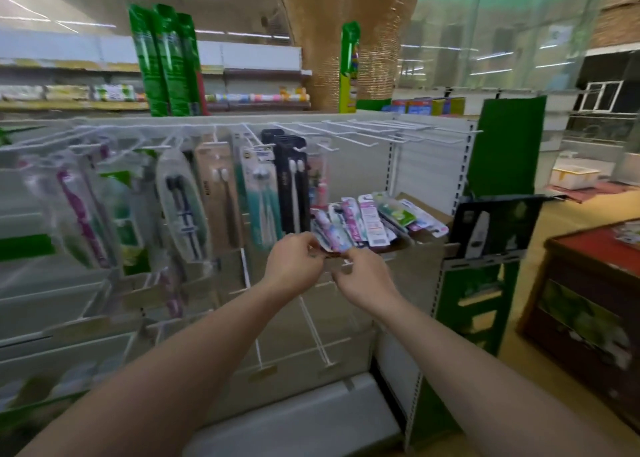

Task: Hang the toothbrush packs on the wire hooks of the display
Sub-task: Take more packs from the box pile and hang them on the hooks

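Several toothbrush packs point(374, 219) lie fanned in a cardboard box point(431, 214) resting against the white display. My left hand point(294, 266) and my right hand point(363, 276) meet at the near end of the pile, and both pinch the lower edge of a pink and blue toothbrush pack point(330, 234). Other packs point(263, 193) hang in a row from the white wire hooks on the left half of the display. The wire hooks point(374, 129) on the upper right carry nothing.
Lower wire hooks point(315, 332) jut out below my hands. A green end panel point(502, 151) closes the display on the right. Right of it stands a dark red table point(595, 248). Tall green packs point(166, 61) stand on top of the display.
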A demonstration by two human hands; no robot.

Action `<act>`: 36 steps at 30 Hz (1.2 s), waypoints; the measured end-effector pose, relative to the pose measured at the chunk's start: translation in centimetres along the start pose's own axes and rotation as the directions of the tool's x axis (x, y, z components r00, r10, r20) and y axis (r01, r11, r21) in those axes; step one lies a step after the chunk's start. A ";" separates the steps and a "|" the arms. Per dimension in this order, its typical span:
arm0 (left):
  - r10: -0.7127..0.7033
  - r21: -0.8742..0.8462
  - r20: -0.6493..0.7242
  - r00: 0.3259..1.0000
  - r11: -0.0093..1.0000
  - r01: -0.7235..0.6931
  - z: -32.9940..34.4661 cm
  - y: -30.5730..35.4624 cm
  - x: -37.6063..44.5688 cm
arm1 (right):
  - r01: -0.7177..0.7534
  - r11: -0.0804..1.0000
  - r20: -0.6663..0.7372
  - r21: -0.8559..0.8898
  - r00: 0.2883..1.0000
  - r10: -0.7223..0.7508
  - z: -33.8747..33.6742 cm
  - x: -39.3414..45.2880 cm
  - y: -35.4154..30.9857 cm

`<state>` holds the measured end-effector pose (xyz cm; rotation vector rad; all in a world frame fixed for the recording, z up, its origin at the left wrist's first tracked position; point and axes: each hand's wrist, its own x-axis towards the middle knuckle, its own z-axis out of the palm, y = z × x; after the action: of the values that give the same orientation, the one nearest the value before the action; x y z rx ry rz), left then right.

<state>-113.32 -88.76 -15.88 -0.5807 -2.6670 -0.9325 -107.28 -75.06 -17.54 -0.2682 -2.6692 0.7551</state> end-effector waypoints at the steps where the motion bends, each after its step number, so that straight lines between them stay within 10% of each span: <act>1: 0.001 -0.001 0.007 1.000 1.000 -0.001 1.0 0.8 0.3 | -0.017 1.000 -0.001 -0.006 1.000 0.017 -0.4 0.1 1.2; 28: -0.014 -0.045 0.119 0.993 0.999 0.020 14.6 4.8 18.2 | -0.219 0.960 -0.228 -0.175 0.957 0.177 -4.8 16.4 13.4; 36: -0.091 0.046 0.171 0.981 0.995 0.085 17.3 5.1 20.9 | -0.184 0.928 -0.089 -0.324 0.983 0.164 -4.4 22.2 15.0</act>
<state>-131.46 -68.06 -18.69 -0.5633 -2.8800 -0.8896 -124.71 -54.34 -15.86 -0.6108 -2.7288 0.3324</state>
